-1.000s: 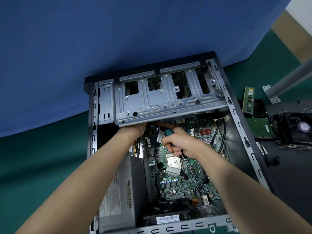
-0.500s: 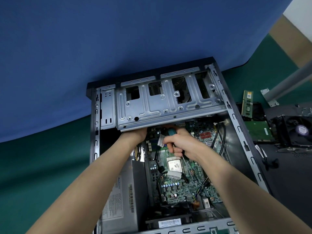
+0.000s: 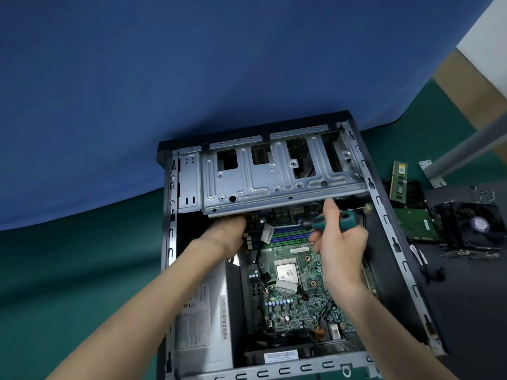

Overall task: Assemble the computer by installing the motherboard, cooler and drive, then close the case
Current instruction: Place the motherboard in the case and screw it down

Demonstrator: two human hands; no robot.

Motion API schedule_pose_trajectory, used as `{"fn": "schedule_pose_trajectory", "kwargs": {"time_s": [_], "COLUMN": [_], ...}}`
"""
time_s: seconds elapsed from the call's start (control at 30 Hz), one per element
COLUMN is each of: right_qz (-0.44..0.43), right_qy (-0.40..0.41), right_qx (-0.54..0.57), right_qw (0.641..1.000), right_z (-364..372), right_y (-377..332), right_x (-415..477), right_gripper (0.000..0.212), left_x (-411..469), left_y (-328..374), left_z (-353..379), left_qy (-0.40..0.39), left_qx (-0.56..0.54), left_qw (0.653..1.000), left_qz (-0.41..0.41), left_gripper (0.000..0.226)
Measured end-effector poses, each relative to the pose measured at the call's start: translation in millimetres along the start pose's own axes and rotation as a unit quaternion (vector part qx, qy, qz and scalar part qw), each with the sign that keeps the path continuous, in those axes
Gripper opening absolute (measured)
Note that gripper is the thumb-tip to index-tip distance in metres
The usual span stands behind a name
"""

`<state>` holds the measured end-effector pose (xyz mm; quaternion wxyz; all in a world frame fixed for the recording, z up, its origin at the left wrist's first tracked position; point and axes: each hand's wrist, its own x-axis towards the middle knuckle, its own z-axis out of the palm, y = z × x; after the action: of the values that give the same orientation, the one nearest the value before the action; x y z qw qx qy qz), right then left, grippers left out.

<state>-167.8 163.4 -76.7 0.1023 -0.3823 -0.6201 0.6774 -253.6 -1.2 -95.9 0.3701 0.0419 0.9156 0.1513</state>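
The right hand (image 3: 340,242), gripping the screwdriver (image 3: 348,222), has swung toward two o'clock, likely for another motherboard (image 3: 288,297) screw; the left hand (image 3: 227,234) reaches under the cage (image 3: 274,187), grip untellable.

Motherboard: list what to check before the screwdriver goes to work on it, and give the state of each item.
1. Motherboard lying in the case: ok.
2. Screwdriver gripped by the right hand: ok.
3. Screwdriver tip seated: cannot tell, it is blurred.
4. Left hand hold under the drive cage: cannot tell, its fingers are hidden.
5. Cooler fitted: not ok, it sits outside the case and the processor is bare.
6. Drive fitted: not ok, it lies outside the case.
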Motion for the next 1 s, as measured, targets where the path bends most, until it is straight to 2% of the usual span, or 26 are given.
{"fn": "schedule_pose_trajectory", "kwargs": {"time_s": [0.1,0.23,0.33,0.57,1.0], "right_qz": [-0.024,-0.037,-0.054,-0.072,-0.077], "right_qy": [-0.036,-0.114,-0.145,-0.178,-0.173], "right_qx": [-0.024,-0.026,-0.062,-0.153,-0.180], "right_qw": [0.999,0.993,0.986,0.969,0.965], "right_z": [8.3,25.9,34.3,44.0,45.4], "right_y": [1.4,4.4,8.4,21.3,30.0], "right_x": [-6.4,-9.7,-10.5,-8.3,-5.4], "right_gripper": [0.045,0.014,0.004,0.004,0.007], "left_x": [2.4,7.6,11.7,12.1,13.5], "left_y": [-10.9,-19.4,-22.9,-21.7,-19.0], "left_z": [-3.9,-2.6,-1.1,-3.1,-4.5], "left_qy": [-0.015,-0.014,-0.021,-0.019,-0.048], "left_qx": [0.032,-0.025,-0.034,-0.030,-0.048], "left_qw": [0.999,0.999,0.999,0.999,0.998], "left_qz": [-0.003,0.022,0.026,0.033,0.018], "left_gripper": [0.039,0.051,0.051,0.050,0.054]}}
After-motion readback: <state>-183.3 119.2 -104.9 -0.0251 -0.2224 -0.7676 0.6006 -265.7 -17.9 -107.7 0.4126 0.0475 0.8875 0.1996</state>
